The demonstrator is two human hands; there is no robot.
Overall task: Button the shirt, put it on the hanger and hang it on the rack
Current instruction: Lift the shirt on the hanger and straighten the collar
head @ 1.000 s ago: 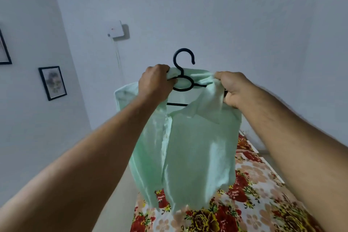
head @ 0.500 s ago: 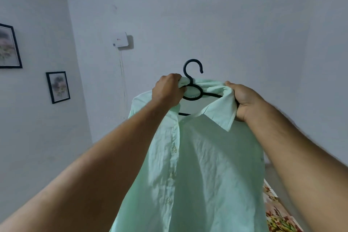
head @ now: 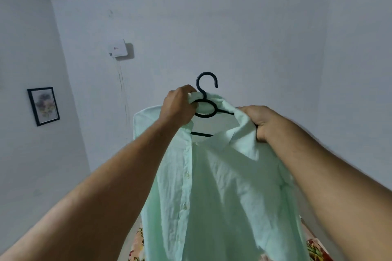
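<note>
Shirt: your pale green shirt (head: 222,186) hangs in the air in front of you, draped over the hanger, its front towards you and its hem out of sight below.
Hanger: the black hanger (head: 206,82) sits inside the neck of the shirt, and its hook stands free above the collar (head: 244,137).
Left grip: your left grip (head: 178,108) is curled tight round the collar edge and the hanger's neck, just under the hook.
Right grip: your right grip (head: 261,123) is closed on a bunch of collar and shoulder cloth on the other side.
Buttons: small pale buttons (head: 187,175) run down the placket, which lies closed (whether each one is fastened, you cannot tell).
Writing: the white box (head: 117,48) on the far wall bears a small red mark; any lettering there is too small to read.
Wall: one framed picture (head: 43,106) hangs on your left.
Bed: only slivers of the floral bed cover (head: 316,250) show beside the shirt.
Change: half a second ago a second picture showed at the upper left, and it is now out of view. A second ago the shirt hung narrow and bunched over a wide stretch of bed cover; now its front spreads broad. Both grips hold as before.
</note>
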